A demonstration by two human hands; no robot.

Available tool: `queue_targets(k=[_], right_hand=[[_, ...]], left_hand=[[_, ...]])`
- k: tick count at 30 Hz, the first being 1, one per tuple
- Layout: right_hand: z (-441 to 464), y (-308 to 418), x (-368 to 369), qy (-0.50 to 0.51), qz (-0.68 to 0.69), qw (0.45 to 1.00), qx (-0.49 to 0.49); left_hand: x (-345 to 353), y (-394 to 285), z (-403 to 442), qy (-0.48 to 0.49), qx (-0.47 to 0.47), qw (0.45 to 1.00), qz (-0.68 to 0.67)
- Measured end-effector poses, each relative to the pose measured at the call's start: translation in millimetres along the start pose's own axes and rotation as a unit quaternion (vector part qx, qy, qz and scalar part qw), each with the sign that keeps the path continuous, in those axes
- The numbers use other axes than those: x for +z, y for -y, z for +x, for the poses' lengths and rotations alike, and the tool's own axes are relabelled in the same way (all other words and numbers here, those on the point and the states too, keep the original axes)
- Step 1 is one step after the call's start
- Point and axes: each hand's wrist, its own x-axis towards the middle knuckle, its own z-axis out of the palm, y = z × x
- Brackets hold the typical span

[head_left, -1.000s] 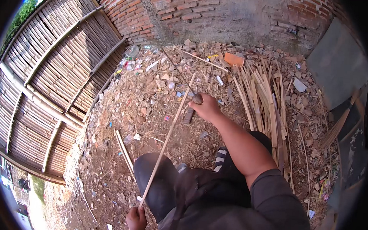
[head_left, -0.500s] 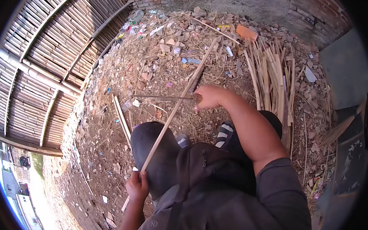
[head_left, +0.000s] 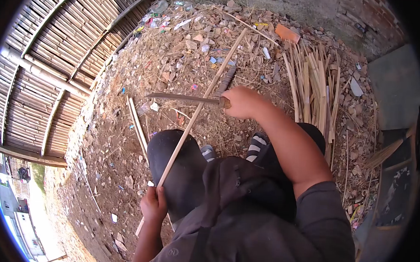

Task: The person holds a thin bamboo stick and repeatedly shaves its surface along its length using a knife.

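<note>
My left hand (head_left: 154,204) is closed around the lower part of a long, pale bamboo strip (head_left: 177,150). The strip slants up across my dark-clothed left knee (head_left: 169,141) and away from me over the ground. In my right hand (head_left: 243,102) is the wooden handle of a machete (head_left: 183,97), its blade pointing left. The blade lies across the strip, level with my right hand; whether it cuts into the strip I cannot tell. A dark, ridged rod-like object (head_left: 228,80) sits just beyond my right hand, partly hidden by it.
Many split bamboo strips (head_left: 312,88) lie piled on the right. A couple more strips (head_left: 137,125) rest left of my knee. Rubble and litter cover the ground, with an orange tile (head_left: 287,33) near the brick wall (head_left: 313,16). A bamboo-slat panel (head_left: 49,63) stands at left.
The machete blade has turned from nearly edge-on to showing more of its flat side. My right hand stays near the same spot along the strip, and my left hand keeps its hold.
</note>
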Motion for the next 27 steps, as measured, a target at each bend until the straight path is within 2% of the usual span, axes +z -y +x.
queue_targets(k=[4, 7, 10, 13, 16, 17, 20, 21, 24, 25, 27], right_hand=[[-10.5, 13.5, -11.3, 0.013, -0.047, 0.998, -0.048], [10.7, -49.8, 9.1, -0.064, 0.083, 0.993, 0.059], [7.4, -31.0, -0.9, -0.02, 0.019, 0.997, 0.07], [-7.9, 8.9, 1.7, -0.008, 0.004, 1.0, 0.004], [-12.1, 9.7, -10.8, 0.021, -0.032, 0.999, -0.011], [-0.3, -21.0, 1.8, -0.005, 0.037, 0.999, 0.012], [12.2, -48.4, 5.0, 0.025, 0.03, 0.995, 0.097], [10.6, -43.0, 4.8, -0.002, -0.002, 0.996, 0.095], [0.2, -21.7, 11.9, -0.072, 0.038, 0.997, 0.009], [-7.0, -2.3, 1.5, -0.027, 0.026, 0.999, 0.01], [-12.7, 6.0, -9.1, -0.004, -0.029, 1.0, -0.002]], left_hand=[[12.2, 16.4, 1.8, -0.007, 0.025, 0.999, -0.021], [12.3, 14.3, 6.6, -0.011, 0.021, 0.999, -0.035], [-1.6, 3.3, 12.7, -0.014, 0.044, 0.999, 0.014], [-2.5, 9.2, 12.8, 0.006, 0.051, 0.998, 0.03], [4.0, 16.2, 13.9, 0.014, 0.046, 0.999, 0.002], [7.7, 19.5, 11.5, 0.014, 0.038, 0.999, -0.011], [2.0, 10.2, 18.0, 0.008, 0.037, 0.999, 0.004], [-2.0, 7.6, 19.0, 0.013, 0.039, 0.999, 0.022], [-4.6, 12.3, 16.6, 0.035, 0.04, 0.998, 0.027], [-3.1, 13.6, 14.7, 0.035, 0.037, 0.999, 0.01], [4.2, 16.8, 15.0, 0.03, 0.032, 0.999, -0.026]])
